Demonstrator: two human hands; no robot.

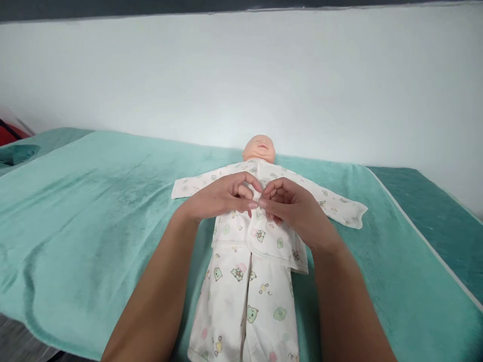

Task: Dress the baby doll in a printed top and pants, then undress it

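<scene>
A baby doll (pixel 259 148) lies on its back, dressed in a white printed jacket (pixel 264 239) and matching trousers (pixel 269 309). Both jacket sleeves are spread out to the sides. Over the doll's chest, my left hand (pixel 230 193) pinches the jacket's front edge between thumb and forefinger. Right beside it, my right hand (pixel 289 201) pinches the same front opening, the fingertips of both hands nearly touching. Whatever small fastening may sit between the fingertips is hidden. Below my hands the jacket's lower front panels lie over the trouser waist.
A turquoise blanket (pixel 94 211) covers the surface under the doll. On the right, a darker green cover (pixel 426 201) shows past its pale edge. A white wall (pixel 241 75) rises directly behind the doll's head. Something red (pixel 11 134) stands at the far left edge.
</scene>
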